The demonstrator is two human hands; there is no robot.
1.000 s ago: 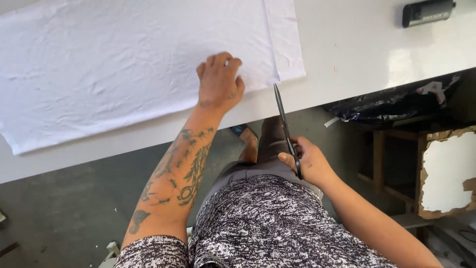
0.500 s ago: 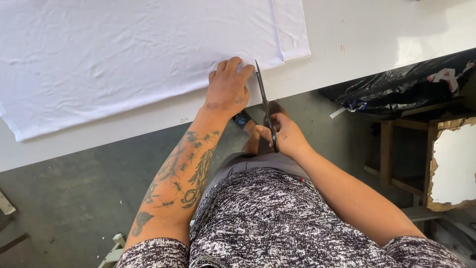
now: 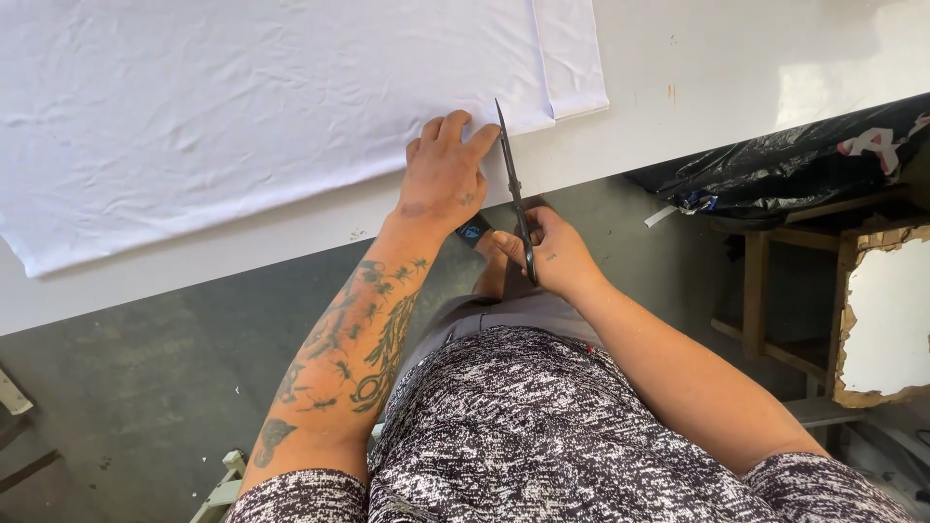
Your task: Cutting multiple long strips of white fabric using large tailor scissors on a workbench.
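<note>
The scissors' (image 3: 513, 184) handles are lying hidden inside the right hand (image 3: 552, 254), whose fingers are curling tight around them; only the dark blades are showing, pointing away from the person, their tip reaching the white cloth's (image 3: 242, 107) near edge. Whether the blades are parted is hard to make out. The left hand (image 3: 444, 179) is pressing flat on the cloth just beside the blades, fingers spread a little, holding nothing. The cloth is covering the left and middle of the table (image 3: 736, 68), running off the picture's top and left, its right end folded over. Past the table's right near edge, a black plastic bag (image 3: 794, 165) is lying on a wooden frame (image 3: 765, 281), partly cut off.
</note>
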